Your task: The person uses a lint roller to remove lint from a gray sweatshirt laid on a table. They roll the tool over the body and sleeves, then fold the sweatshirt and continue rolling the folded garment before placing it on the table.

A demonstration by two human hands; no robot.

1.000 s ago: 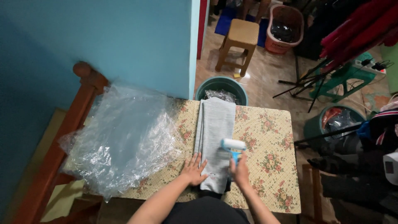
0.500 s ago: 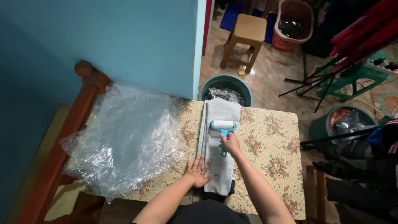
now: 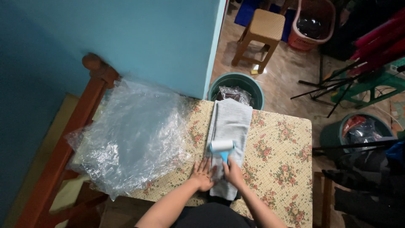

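A folded grey cloth (image 3: 230, 126) lies lengthwise on a table with a floral cover (image 3: 278, 160). My right hand (image 3: 232, 172) grips the blue handle of a lint roller (image 3: 222, 147), whose white roll rests across the middle of the cloth. My left hand (image 3: 202, 175) lies flat with fingers spread on the near left part of the cloth, right beside my right hand.
A large heap of clear plastic sheeting (image 3: 130, 135) covers the table's left side, against a wooden bed frame (image 3: 80, 126). A teal bucket (image 3: 238, 84) stands past the table's far edge. A wooden stool (image 3: 259, 31), a red basket (image 3: 314, 23) and another bucket (image 3: 358, 128) stand on the floor.
The roller went up the cloth toward the far end, then came back toward me to the cloth's middle. My left hand has stayed pressed on the near end.
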